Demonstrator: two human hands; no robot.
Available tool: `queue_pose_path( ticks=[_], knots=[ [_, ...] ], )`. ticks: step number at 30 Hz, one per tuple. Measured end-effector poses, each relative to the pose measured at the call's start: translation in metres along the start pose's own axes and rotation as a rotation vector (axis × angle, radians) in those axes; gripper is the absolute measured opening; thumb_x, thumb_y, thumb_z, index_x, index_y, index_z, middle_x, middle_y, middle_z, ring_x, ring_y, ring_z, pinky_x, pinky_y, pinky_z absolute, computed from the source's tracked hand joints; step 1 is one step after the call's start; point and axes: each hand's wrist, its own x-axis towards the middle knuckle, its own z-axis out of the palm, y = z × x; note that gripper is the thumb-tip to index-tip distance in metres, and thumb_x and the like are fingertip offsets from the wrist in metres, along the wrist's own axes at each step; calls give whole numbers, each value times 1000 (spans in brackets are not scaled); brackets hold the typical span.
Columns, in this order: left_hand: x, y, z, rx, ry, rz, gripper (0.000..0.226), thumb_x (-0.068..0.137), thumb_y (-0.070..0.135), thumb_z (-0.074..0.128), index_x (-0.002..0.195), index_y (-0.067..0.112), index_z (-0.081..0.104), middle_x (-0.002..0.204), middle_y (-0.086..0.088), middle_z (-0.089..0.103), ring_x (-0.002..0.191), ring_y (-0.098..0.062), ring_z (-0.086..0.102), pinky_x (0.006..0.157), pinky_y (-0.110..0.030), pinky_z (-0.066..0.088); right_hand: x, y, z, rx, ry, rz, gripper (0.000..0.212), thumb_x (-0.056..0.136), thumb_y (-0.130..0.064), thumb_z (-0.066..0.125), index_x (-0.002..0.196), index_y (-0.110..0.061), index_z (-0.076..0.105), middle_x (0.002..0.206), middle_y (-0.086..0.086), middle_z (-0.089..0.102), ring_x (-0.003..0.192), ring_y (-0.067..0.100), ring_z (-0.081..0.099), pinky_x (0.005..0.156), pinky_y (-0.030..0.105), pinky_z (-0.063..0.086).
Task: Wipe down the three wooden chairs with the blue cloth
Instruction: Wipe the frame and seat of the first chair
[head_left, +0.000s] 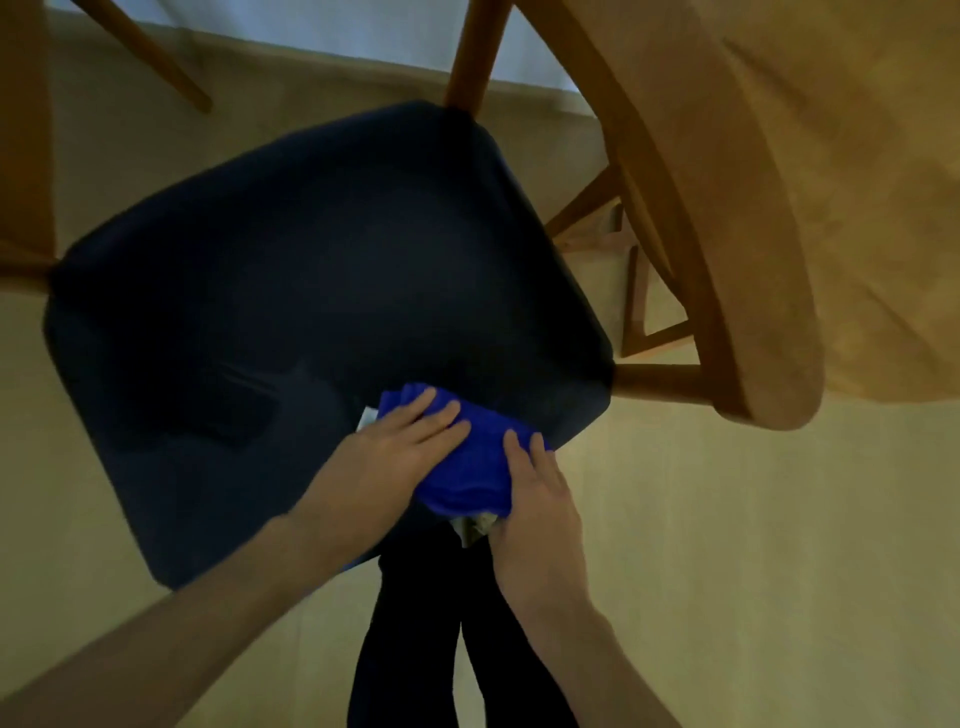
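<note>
Both hands press the blue cloth (467, 462) onto the near right corner of the dark seat (311, 312) of a wooden chair (467, 57). The left hand (400, 447) lies flat on it with fingers straight; the right hand (535, 493) lies over its near edge, grip seemingly released. Judging by this, the seat wipe is under way; next comes a firm sweep toward the far left, then the wooden frame.

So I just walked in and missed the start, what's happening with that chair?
A person is pressing a blue cloth onto the near edge of the chair's dark seat. The left hand lies flat on the cloth, and the right hand holds its other end. A wooden table stands close on the right.
</note>
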Motion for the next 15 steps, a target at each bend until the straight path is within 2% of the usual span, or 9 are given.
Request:
queue_pose_path(
  ticks=[1, 3, 5, 6, 8, 11, 15],
  knots=[
    [0, 1, 6, -39, -3, -47, 67, 60, -10, 75, 123, 9, 63, 127, -12, 62, 117, -35, 58, 78, -48, 57, 2, 4, -5, 13, 22, -44, 77, 95, -9, 55, 156, -26, 10, 164, -2, 6, 150, 17, 7, 121, 30, 14],
    [24, 10, 4, -169, 61, -100, 66, 68, -11, 67, 130, 9, 57, 136, -12, 55, 127, -35, 49, 82, -55, 55, 12, 10, -23, 33, 121, -110, 76, 92, -3, 57, 155, -23, 20, 163, -1, 14, 150, 18, 10, 122, 34, 16],
    [68, 20, -2, -208, 170, -106, 61, 79, -7, 54, 137, 11, 50, 144, -10, 46, 136, -31, 39, 99, -56, 44, 32, 19, -46, 39, 290, -144, 78, 87, 4, 59, 153, -18, 25, 161, 3, 19, 149, 22, 15, 121, 37, 20],
    [93, 23, -5, -202, 214, -110, 60, 82, -5, 53, 139, 13, 48, 147, -8, 42, 139, -28, 34, 109, -50, 34, 46, 24, -57, 26, 350, -147, 79, 85, 7, 59, 153, -16, 26, 161, 5, 20, 148, 23, 18, 120, 36, 22],
    [142, 22, -10, -203, 282, -131, 56, 88, -2, 53, 141, 15, 44, 151, -6, 37, 142, -25, 27, 113, -33, 15, 76, 28, -68, -53, 376, -135, 82, 85, 8, 57, 154, -12, 20, 160, 8, 17, 148, 26, 17, 119, 36, 25],
    [176, 13, -4, -243, 261, -145, 52, 89, -2, 57, 138, 12, 47, 149, -12, 38, 143, -29, 25, 116, -33, 15, 107, 27, -55, -149, 370, -90, 82, 91, 2, 57, 155, -8, 7, 161, 14, 11, 149, 32, 8, 120, 40, 22],
    [137, 15, 5, -250, 258, -121, 48, 85, -4, 61, 131, 8, 55, 146, -12, 44, 140, -30, 30, 114, -33, 21, 84, 30, -36, -52, 348, -51, 82, 92, 0, 55, 156, -11, 6, 163, 11, 8, 150, 28, 8, 121, 35, 16]
  ],
)
